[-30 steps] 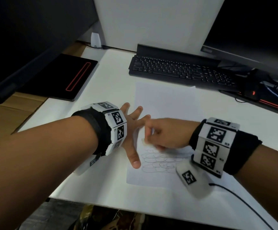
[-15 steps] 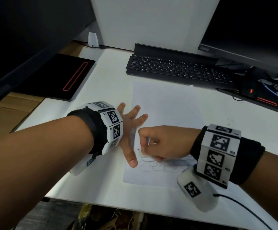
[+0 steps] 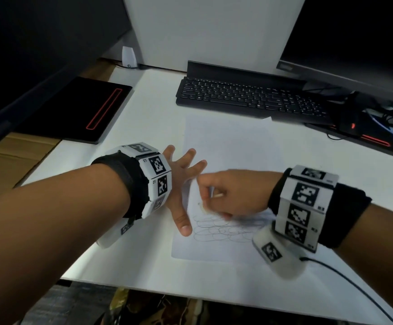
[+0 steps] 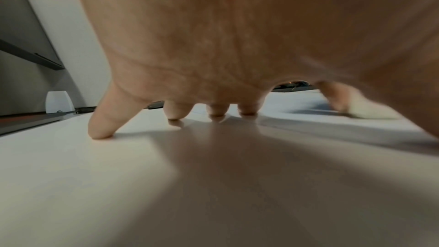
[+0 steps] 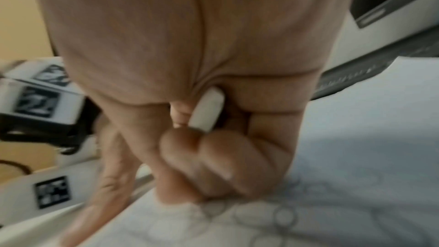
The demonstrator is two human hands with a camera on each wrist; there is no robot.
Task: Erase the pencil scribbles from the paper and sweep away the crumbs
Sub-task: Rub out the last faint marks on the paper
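A white sheet of paper (image 3: 233, 146) lies on the white desk (image 3: 144, 266), with looping pencil scribbles (image 3: 221, 228) near its front end. My left hand (image 3: 183, 181) lies flat with fingers spread, pressing the paper's left edge; its fingertips (image 4: 101, 134) touch the surface. My right hand (image 3: 223, 195) is curled round a white eraser (image 5: 206, 110) and holds its end down on the paper at the top left of the scribbles. The eraser's tip (image 4: 363, 112) shows blurred in the left wrist view.
A black keyboard (image 3: 249, 97) lies behind the paper, under a monitor (image 3: 355, 38). A black pad with a red line (image 3: 85, 111) sits at the left, a small white device (image 3: 128, 57) at the back, tangled cables (image 3: 392, 123) at the right. A black cable (image 3: 345, 282) trails from my right wrist.
My right hand with the eraser moved left and toward me along the scribbles, then back up a little. The left hand kept pressing the paper's edge.
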